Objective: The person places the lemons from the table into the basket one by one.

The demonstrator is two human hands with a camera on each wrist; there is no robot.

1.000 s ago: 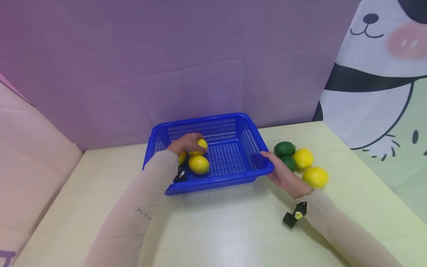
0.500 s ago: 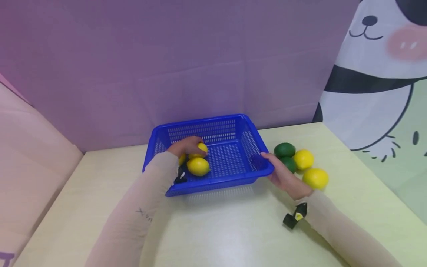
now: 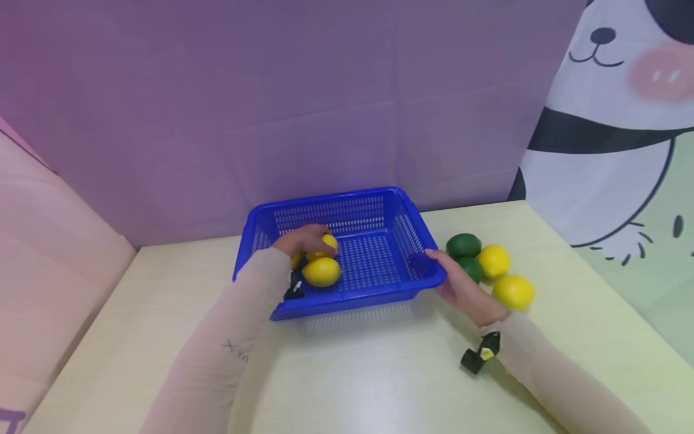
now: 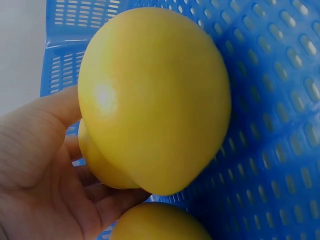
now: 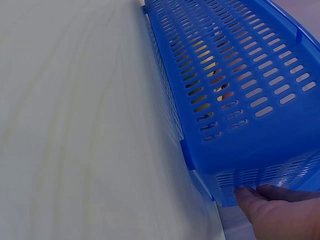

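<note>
My left hand (image 3: 305,239) is down inside a blue plastic basket (image 3: 374,292), gripping a yellow lemon (image 3: 329,242). In the left wrist view, the fingers curl round that lemon, mostly hidden behind a nearer lemon (image 4: 155,100). The same nearer lemon (image 3: 321,272) lies in the basket's left part in the head view. A third lemon (image 3: 296,260) is half covered by my left wrist. My right hand (image 3: 463,289) holds the basket's right side near the front corner, its thumb on the rim; in the right wrist view, the fingertips (image 5: 245,196) touch the slotted wall.
Right of the basket, two dark green fruits (image 3: 464,246) and two yellow lemons (image 3: 512,292) sit close together on the pale table (image 3: 352,374). A purple cloth wall (image 3: 325,108) stands right behind the basket. A panda print (image 3: 607,181) hangs at the right.
The nearer lemon has rolled slightly left and forward toward me. My left hand has sunk a little lower with its lemon. My right hand stays on the basket.
</note>
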